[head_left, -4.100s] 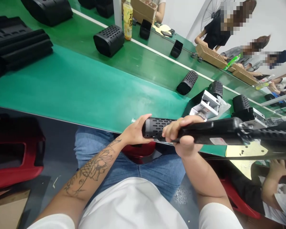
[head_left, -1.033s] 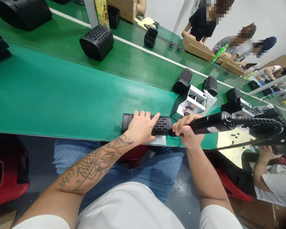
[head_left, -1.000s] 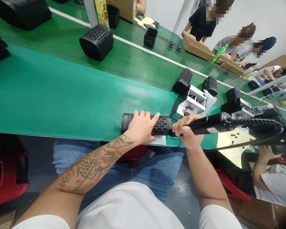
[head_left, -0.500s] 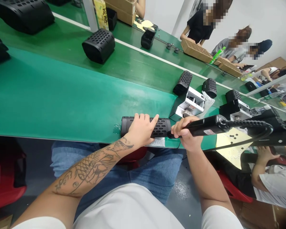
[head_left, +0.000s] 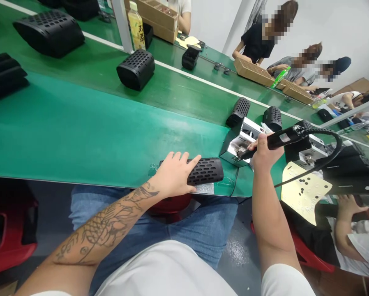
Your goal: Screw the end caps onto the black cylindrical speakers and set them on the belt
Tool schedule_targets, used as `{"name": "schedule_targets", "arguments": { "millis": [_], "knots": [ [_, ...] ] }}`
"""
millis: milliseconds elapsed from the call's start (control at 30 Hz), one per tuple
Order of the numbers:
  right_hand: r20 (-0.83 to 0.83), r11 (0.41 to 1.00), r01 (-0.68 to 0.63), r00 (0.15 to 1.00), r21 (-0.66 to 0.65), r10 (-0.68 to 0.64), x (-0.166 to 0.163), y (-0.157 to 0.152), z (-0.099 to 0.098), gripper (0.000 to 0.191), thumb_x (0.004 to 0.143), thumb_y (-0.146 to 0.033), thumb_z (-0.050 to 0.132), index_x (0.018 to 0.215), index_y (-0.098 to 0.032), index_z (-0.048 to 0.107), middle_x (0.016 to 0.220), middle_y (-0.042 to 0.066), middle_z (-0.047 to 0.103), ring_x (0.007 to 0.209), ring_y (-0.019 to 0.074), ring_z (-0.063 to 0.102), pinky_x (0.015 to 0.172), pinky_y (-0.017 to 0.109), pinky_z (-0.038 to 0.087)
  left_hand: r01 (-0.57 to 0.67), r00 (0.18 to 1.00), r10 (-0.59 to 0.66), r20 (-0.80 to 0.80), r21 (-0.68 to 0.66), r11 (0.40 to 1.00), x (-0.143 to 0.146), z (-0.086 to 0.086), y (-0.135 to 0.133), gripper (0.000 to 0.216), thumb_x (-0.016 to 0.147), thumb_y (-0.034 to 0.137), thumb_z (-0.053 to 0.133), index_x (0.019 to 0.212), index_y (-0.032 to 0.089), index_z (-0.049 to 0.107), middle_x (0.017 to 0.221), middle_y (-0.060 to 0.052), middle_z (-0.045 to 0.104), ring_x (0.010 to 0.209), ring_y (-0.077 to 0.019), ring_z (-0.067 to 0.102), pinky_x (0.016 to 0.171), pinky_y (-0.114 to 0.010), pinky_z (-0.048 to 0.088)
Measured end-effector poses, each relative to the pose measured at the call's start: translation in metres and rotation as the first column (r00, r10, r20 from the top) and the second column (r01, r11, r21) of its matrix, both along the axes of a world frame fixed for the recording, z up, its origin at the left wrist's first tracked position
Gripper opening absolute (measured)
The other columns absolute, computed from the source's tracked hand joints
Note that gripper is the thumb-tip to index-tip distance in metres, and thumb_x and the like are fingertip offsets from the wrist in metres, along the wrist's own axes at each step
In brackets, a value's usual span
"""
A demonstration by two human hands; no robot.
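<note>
Near the table's front edge lies a black housing (head_left: 206,170) with slotted holes, its left end covered by my left hand (head_left: 175,174). The fingers of that hand reach over the far side and the thumb is at the near side, gripping it. My right hand (head_left: 266,154) is wrapped around a black electric screwdriver (head_left: 281,139), whose cable loops off to the right. The screwdriver's tip points down at the front of a silver and black screw feeder (head_left: 238,146), right of the housing. Whether a screw sits on the tip is too small to tell.
More black housings (head_left: 137,69) stand along the green table (head_left: 79,127). At right, a yellow sheet (head_left: 304,191) carries small black dots, near a co-worker's arm (head_left: 341,234). A yellow-labelled bottle (head_left: 136,26) and a metal post (head_left: 122,24) rise at the back.
My right hand has carried the screwdriver from the housing's right end up and right to the screw feeder. My left hand stays on the housing. The camera view has shifted slightly.
</note>
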State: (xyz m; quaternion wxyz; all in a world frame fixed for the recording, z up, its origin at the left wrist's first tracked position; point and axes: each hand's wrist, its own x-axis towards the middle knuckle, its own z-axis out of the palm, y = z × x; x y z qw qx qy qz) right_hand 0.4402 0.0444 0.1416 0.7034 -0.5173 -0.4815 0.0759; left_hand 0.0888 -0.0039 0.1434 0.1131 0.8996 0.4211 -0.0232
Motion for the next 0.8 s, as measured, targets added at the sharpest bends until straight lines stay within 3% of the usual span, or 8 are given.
{"name": "schedule_targets", "arguments": {
  "millis": [100,200,267,400,500,600,700,800],
  "knots": [
    [-0.032,0.998,-0.060,0.998,0.006,0.060,-0.017,-0.024,0.008,0.063,0.093,-0.082,0.102,0.099,-0.031,0.066,0.062,-0.013,0.061,0.048,0.0175,0.064,0.054,0.035,0.060,-0.012,1.000,0.012,-0.009,-0.038,0.999,-0.003,0.002,0.000,0.123,0.102,0.069,0.103,0.202,0.025,0.047,0.172,-0.025,0.078,0.149,-0.0465,0.077,0.120,-0.051,0.052],
    [-0.037,0.990,-0.049,0.998,0.131,0.055,-0.029,-0.033,0.021,0.055,0.095,-0.074,0.104,0.107,-0.031,0.071,0.063,-0.013,0.063,0.047,0.0172,0.063,0.055,0.036,0.063,-0.011,1.000,0.010,-0.025,-0.055,0.998,-0.002,0.005,-0.002,0.121,0.105,0.066,0.100,0.203,0.023,0.045,0.171,-0.025,0.078,0.147,-0.0451,0.078,0.115,-0.050,0.055],
    [-0.011,0.985,0.020,1.000,0.171,-0.018,-0.029,-0.025,0.024,0.051,0.096,-0.071,0.104,0.103,-0.032,0.071,0.063,-0.011,0.065,0.047,0.0180,0.064,0.054,0.037,0.062,-0.008,1.000,0.006,-0.028,-0.048,0.999,-0.001,0.005,-0.002,0.119,0.105,0.066,0.098,0.202,0.022,0.045,0.169,-0.025,0.079,0.145,-0.0451,0.079,0.113,-0.050,0.055],
    [-0.001,0.994,0.076,0.997,0.078,-0.076,-0.011,0.002,0.012,0.059,0.094,-0.077,0.103,0.092,-0.032,0.064,0.059,-0.010,0.062,0.045,0.0177,0.062,0.052,0.036,0.057,-0.011,1.000,0.010,-0.021,-0.039,0.999,-0.002,0.004,-0.002,0.118,0.105,0.067,0.096,0.202,0.021,0.045,0.168,-0.025,0.080,0.144,-0.0448,0.079,0.112,-0.050,0.056],
    [-0.026,0.999,0.013,1.000,0.053,-0.011,0.002,0.007,0.004,0.065,0.089,-0.080,0.106,0.093,-0.033,0.062,0.057,-0.010,0.062,0.045,0.0168,0.060,0.052,0.036,0.058,-0.001,1.000,0.000,-0.023,-0.044,0.999,-0.002,0.003,-0.001,0.118,0.108,0.069,0.094,0.202,0.020,0.044,0.170,-0.026,0.078,0.147,-0.0449,0.078,0.113,-0.050,0.056],
    [-0.036,0.997,-0.044,0.998,0.068,0.047,-0.002,-0.007,0.008,0.064,0.088,-0.079,0.108,0.096,-0.032,0.066,0.059,-0.010,0.062,0.046,0.0162,0.060,0.053,0.035,0.060,0.003,1.000,-0.004,-0.014,-0.056,0.998,-0.001,0.004,-0.001,0.118,0.108,0.070,0.093,0.203,0.020,0.044,0.171,-0.026,0.077,0.149,-0.0460,0.077,0.114,-0.050,0.056],
    [-0.093,0.986,-0.118,0.987,0.120,0.129,-0.024,-0.036,0.022,0.060,0.095,-0.079,0.105,0.102,-0.031,0.070,0.062,-0.012,0.059,0.045,0.0149,0.056,0.051,0.033,0.058,0.006,1.000,-0.007,-0.009,-0.072,0.997,-0.002,0.005,0.000,0.118,0.108,0.071,0.093,0.203,0.021,0.043,0.170,-0.026,0.078,0.149,-0.0464,0.077,0.113,-0.050,0.056],
    [-0.096,0.932,-0.321,0.936,0.171,0.340,-0.058,-0.069,0.035,0.055,0.101,-0.083,0.097,0.113,-0.034,0.075,0.064,-0.013,0.056,0.041,0.0140,0.050,0.048,0.032,0.056,0.013,1.000,-0.014,-0.005,-0.076,0.997,-0.002,0.007,0.000,0.118,0.108,0.069,0.094,0.203,0.022,0.042,0.170,-0.026,0.077,0.149,-0.0468,0.077,0.113,-0.051,0.056]
  ]
}}
